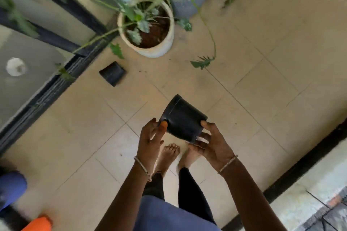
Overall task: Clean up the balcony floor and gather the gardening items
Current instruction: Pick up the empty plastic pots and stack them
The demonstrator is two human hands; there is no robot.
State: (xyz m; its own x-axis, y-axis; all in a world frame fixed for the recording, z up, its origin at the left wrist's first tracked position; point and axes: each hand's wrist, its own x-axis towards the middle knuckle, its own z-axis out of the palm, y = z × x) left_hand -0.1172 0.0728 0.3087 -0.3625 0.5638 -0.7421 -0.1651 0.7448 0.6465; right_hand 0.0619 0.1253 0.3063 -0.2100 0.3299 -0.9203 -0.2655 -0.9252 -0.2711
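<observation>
Nearest is a blue garment (169, 215) at the bottom edge. Beyond it, between the two hands, hangs the black pot (185, 120), tilted on its side above the bare feet and not touching the floor (262, 99).

The right hand (216, 146) carries the pot. Its thumb lies on the upper wall and its curled fingers (201, 141) go under the narrower end, so the pot is pinched between them. The left hand (151, 137) has its fingers (152, 123) spread and loose. Only its thumb tip touches the pot, near the wider end, which seems to be the rim.

I judge that the step in hand is collecting this pot. To do it well, the left hand should close on the rim before the right hand lets go, because the thin wall may bend and slip.

A second small black pot (112, 73) lies on the floor near the white planter (150, 50), well apart from both hands. Stacking the two pots would leave one hand free.
</observation>
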